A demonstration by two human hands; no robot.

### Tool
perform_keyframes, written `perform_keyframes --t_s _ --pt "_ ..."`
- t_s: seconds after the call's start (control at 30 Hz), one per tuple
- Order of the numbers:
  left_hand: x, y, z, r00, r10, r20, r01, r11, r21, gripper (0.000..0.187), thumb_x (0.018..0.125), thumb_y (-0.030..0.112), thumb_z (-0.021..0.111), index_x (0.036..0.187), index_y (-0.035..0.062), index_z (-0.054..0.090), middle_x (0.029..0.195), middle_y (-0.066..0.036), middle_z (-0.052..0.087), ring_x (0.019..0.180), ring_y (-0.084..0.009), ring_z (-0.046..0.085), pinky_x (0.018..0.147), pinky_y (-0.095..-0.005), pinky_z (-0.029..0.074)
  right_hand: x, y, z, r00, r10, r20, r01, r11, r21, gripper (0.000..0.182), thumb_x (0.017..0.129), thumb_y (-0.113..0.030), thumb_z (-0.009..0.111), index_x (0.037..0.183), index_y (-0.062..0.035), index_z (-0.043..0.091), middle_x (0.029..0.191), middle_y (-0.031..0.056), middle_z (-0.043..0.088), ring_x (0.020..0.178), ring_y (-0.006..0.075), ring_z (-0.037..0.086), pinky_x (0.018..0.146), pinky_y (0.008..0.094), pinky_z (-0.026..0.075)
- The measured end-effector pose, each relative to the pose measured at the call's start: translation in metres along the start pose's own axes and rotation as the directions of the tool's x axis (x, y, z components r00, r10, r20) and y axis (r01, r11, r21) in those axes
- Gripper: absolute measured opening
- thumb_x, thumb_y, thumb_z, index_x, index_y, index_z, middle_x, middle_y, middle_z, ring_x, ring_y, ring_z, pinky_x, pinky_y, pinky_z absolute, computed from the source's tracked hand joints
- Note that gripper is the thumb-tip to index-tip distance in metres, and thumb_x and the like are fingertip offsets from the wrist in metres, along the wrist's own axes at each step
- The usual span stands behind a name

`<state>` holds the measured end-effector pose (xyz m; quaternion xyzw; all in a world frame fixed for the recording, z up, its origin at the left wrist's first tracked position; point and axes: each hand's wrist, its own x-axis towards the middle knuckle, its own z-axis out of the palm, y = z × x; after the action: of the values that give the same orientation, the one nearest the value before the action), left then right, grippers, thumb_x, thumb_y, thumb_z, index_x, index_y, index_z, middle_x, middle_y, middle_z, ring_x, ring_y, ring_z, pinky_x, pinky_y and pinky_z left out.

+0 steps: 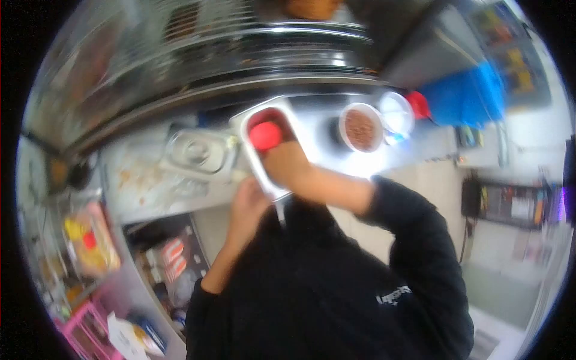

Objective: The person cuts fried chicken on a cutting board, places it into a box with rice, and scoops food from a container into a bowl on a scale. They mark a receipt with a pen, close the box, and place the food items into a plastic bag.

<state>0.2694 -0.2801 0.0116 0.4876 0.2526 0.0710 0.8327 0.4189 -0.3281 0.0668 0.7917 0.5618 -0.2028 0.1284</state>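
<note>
Right fingers [278,158] apparently hold one red cup [265,135] in one pan [263,108]; left fingers [250,188], I can't tell.

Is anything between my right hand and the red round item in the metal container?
Nothing visible: the right hand is inside the container, right by the red round item. Blur hides whether they touch.

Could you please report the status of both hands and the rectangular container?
Right hand inside the rectangular container, beside a red round item. Left hand at container's near-left edge. Metal lid close by, left.
</note>
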Motion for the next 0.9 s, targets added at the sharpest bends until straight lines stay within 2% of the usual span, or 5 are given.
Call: perform_keyframes --t_s 0.2,0.4,0.63,0.73,0.9 --pt "0.007 -0.010 0.009 0.999 -0.008 -0.041 0.002 0.991 -0.135 0.069 0.075 -0.011 0.056 0.133 0.0077 0.023 0.108 -0.014 0.053 0.095 -0.0196 0.057 0.075 -0.0296 0.052 0.004 -0.005 0.010 0.999 0.037 0.021 -0.035 0.995 -0.089 0.010 0.069 -0.015 0.059 0.073 -0.0120 0.068 0.074 0.0039 0.066 0.073 0.0184 0.064 0.055 0.0293 0.047" --pt "0.008 0.000 0.030 0.999 -0.034 -0.040 0.031 0.997 -0.069 0.074 0.076 -0.010 0.052 0.137 0.0112 0.015 0.117 -0.017 0.051 0.107 -0.0268 0.053 0.083 -0.0419 0.050 -0.029 0.018 0.001 0.944 -0.088 -0.319 0.012 0.973 -0.233 0.010 0.069 -0.016 0.058 0.069 -0.0095 0.066 0.071 0.0057 0.065 0.071 0.0210 0.063 0.054 0.0310 0.047" --pt "-0.001 -0.023 0.074 0.998 -0.007 -0.067 -0.003 0.988 -0.154 0.075 0.076 -0.010 0.055 0.138 0.0096 0.018 0.106 -0.015 0.054 0.094 -0.0210 0.057 0.074 -0.0338 0.051 -0.082 0.087 -0.006 0.801 -0.266 -0.536 0.219 0.964 -0.151 0.007 0.069 -0.016 0.058 0.072 -0.0087 0.059 0.068 0.0095 0.063 0.059 0.0202 0.062 0.052 0.0295 0.047" --pt "-0.004 -0.035 0.081 0.996 0.026 -0.085 -0.038 0.990 -0.133 0.073 0.076 -0.011 0.055 0.137 0.0095 0.022 0.103 -0.014 0.055 0.092 -0.0195 0.058 0.073 -0.0323 0.052 -0.088 0.099 0.020 0.775 -0.454 -0.440 0.330 0.884 -0.331 0.008 0.071 -0.013 0.055 0.077 -0.0068 0.054 0.067 0.0082 0.059 0.056 0.0207 0.060 0.047 0.0323 0.047" --pt "-0.007 -0.042 0.095 0.986 0.080 -0.144 -0.102 0.982 -0.157 0.072 0.077 -0.009 0.056 0.138 0.0085 0.021 0.103 -0.014 0.056 0.091 -0.0196 0.059 0.074 -0.0322 0.053 -0.105 0.096 0.036 0.866 -0.383 -0.323 0.396 0.918 -0.026 0.009 0.073 -0.011 0.054 0.078 -0.0048 0.060 0.069 0.0129 0.064 0.063 0.0255 0.064 0.054 0.0361 0.050"
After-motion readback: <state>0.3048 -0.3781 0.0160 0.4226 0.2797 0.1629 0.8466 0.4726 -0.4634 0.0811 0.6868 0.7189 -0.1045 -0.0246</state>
